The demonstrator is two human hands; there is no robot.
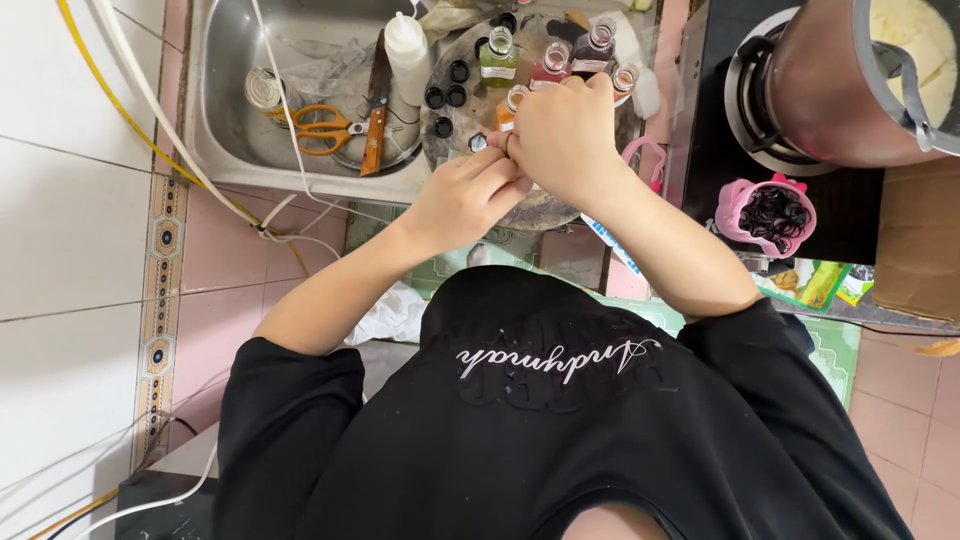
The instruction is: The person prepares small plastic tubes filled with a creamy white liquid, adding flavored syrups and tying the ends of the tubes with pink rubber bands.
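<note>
A: Head view: my left hand [462,197] and right hand [560,135] are pressed together over the round board [545,205], fingers curled on an orange bottle [508,108]. Whether I'm pinching a cap I cannot tell.

B: Risks?

A: I'd judge an elbow could topple the open bottles: green [498,58], red [552,66], dark [595,48], all uncapped. The loose caps [448,92] could roll into the sink [225,120].

B: Other containers?

A: The pink cup [768,215] holds black pieces.

Small bottles [548,62] stand on a round board [540,205], scissors [320,127] in the sink [225,150] to its left
</note>
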